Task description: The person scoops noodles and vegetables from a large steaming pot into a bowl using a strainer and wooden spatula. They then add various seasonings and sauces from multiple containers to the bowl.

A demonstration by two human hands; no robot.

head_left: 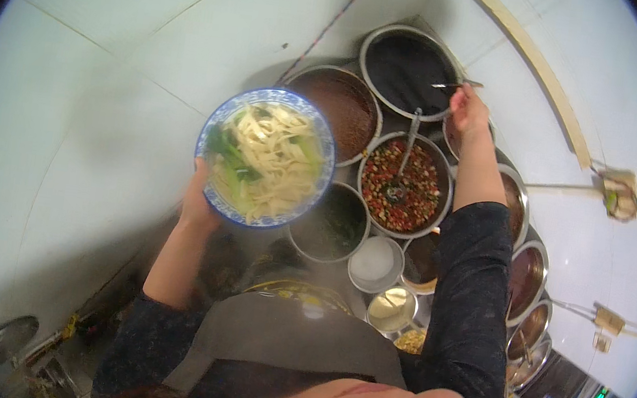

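Observation:
My left hand (200,202) grips the side of a blue-and-white patterned bowl (271,96), held up to the left of the pots. Inside lie wide pale noodles (280,154) and green leafy vegetables (232,158) in broth. My right hand (470,113) is closed around the handle of a metal spoon (452,85) at the far right. The spoon reaches over a large metal pot (366,70) of very dark liquid; whether its tip touches the liquid I cannot tell.
A pot of chopped red and green chillies (416,183) with a ladle (410,143) stands mid-scene. Around it are a brown sauce pot (338,106), a dark green one (331,224) and a small white-filled one (374,262). Several sauce pots (524,284) line the right wall. A rope (331,29) hangs behind.

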